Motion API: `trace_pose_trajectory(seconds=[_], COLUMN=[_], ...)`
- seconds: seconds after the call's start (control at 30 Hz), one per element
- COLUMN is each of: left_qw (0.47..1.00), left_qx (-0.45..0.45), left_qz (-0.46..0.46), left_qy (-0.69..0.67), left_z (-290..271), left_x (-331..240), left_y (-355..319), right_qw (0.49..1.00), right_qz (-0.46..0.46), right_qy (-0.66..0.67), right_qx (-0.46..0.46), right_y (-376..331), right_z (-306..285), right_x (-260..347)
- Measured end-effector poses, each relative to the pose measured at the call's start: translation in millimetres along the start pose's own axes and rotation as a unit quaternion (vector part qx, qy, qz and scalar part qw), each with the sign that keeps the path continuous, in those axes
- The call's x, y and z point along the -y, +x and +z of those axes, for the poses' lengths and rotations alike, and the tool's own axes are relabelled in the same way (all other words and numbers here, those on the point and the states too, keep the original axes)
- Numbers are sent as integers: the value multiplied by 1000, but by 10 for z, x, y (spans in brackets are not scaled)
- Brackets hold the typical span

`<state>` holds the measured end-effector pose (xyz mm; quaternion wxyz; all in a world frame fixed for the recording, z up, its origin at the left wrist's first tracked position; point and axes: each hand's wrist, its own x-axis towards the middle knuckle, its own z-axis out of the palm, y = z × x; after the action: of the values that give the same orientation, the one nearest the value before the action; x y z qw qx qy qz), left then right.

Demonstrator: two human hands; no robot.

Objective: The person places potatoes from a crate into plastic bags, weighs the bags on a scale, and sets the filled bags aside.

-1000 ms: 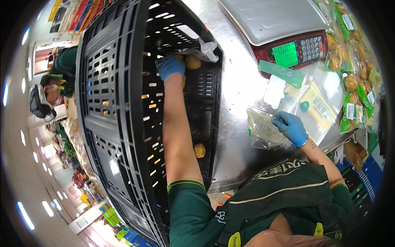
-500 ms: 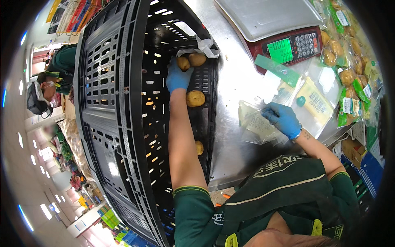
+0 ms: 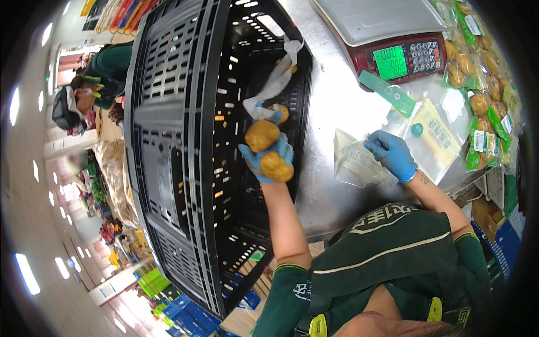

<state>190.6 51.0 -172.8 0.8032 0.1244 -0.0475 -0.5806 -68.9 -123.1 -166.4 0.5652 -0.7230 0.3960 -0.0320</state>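
Observation:
My left hand (image 3: 264, 159), in a blue glove, is lifted palm-up over the black plastic crate (image 3: 185, 140) and holds two brown potatoes (image 3: 264, 136). Another potato (image 3: 282, 112) lies in the crate just beyond the hand, beside a crumpled white plastic scrap (image 3: 278, 78). My right hand (image 3: 393, 154), also in a blue glove, pinches the mouth of a clear plastic bag (image 3: 355, 163) lying on the steel counter (image 3: 331, 112).
A red-fronted weighing scale (image 3: 393, 39) with a green display stands at the back of the counter. Flat empty bags (image 3: 435, 126) and packed bags of potatoes (image 3: 477, 84) lie to the right. Another person in green (image 3: 101, 73) stands beyond the crate at the left.
My left hand drew back from the far end of the crate toward me, now carrying two potatoes. My right hand stayed on the bag, shifting slightly.

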Motion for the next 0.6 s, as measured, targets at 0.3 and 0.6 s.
trace_pose_trajectory(seconds=[0.3,0.6], left_qw=[992,999], left_qx=[96,-22], left_qz=[-65,9], left_qy=[-49,-40], left_z=[624,796], left_x=[972,1023], left_y=[-366,-410], right_qw=[988,994], right_qz=[-129,-91], right_qy=[-78,-55], right_qx=[-40,-20], right_y=[-151,-237], right_z=[147,93], right_x=[123,-12])
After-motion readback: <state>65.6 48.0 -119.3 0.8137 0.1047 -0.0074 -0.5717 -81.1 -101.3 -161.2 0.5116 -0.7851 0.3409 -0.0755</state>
